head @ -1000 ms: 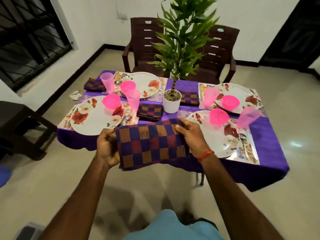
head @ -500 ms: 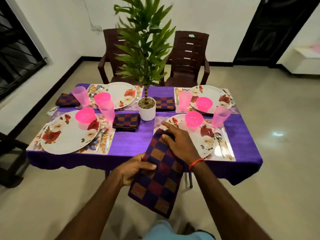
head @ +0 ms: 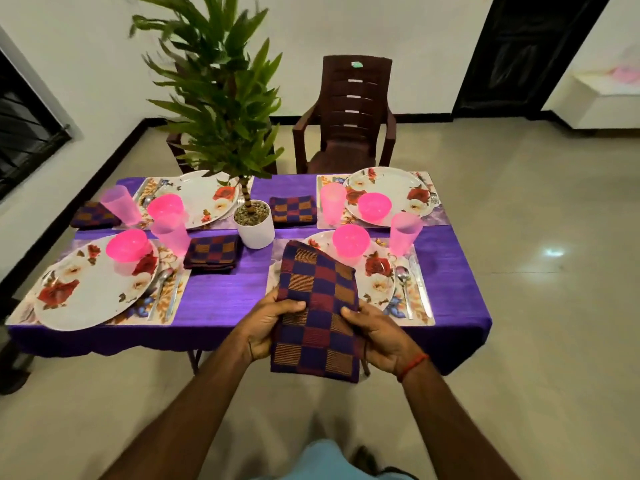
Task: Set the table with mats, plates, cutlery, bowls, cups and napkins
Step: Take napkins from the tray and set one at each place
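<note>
Currently left hand [head: 265, 325] and right hand [head: 381, 337] are pinching folded checkered napkin [head: 317, 306] at its 9 and 3 o'clock edges, thumbs on top. Napkin is spanning table [head: 221, 296] near edge, 12 o'clock end overlapping floral plate [head: 379, 277]. Likely handling light, limp, non-fragile; gripping both side edges is preventing droop.

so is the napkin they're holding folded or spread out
Folded: the napkin is a narrow layered strip, pinched at its sides by the left hand and right hand.

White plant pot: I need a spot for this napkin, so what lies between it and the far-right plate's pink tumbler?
Head view: a folded purple-and-orange checked napkin lies there.
</note>
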